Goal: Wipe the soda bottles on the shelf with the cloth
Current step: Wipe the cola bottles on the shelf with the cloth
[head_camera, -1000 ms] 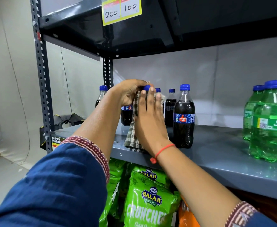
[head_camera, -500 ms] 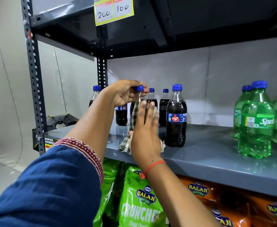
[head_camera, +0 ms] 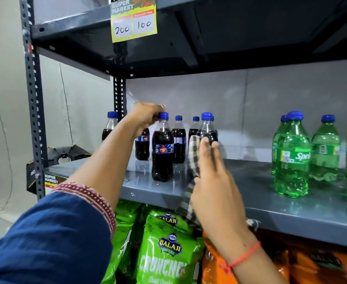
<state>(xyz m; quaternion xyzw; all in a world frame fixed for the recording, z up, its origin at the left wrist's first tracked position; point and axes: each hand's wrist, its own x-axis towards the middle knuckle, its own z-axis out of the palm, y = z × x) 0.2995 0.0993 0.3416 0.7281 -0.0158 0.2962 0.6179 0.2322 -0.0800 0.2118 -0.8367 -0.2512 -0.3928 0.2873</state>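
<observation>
On the grey shelf (head_camera: 271, 201), the left hand (head_camera: 146, 115) pinches a cola bottle (head_camera: 162, 152) by its cap; the right hand (head_camera: 213, 181), fingers (head_camera: 207, 148) extended, presses the checked cloth (head_camera: 194, 156) against its palm.

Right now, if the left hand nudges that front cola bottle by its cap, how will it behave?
The front cola bottle looks nearly full, so it is probably heavy for its size. It is tall on a narrow base, so a push at the cap, where the left hand is, could tip it. The grey shelf looks smooth; it may slide instead.
</observation>
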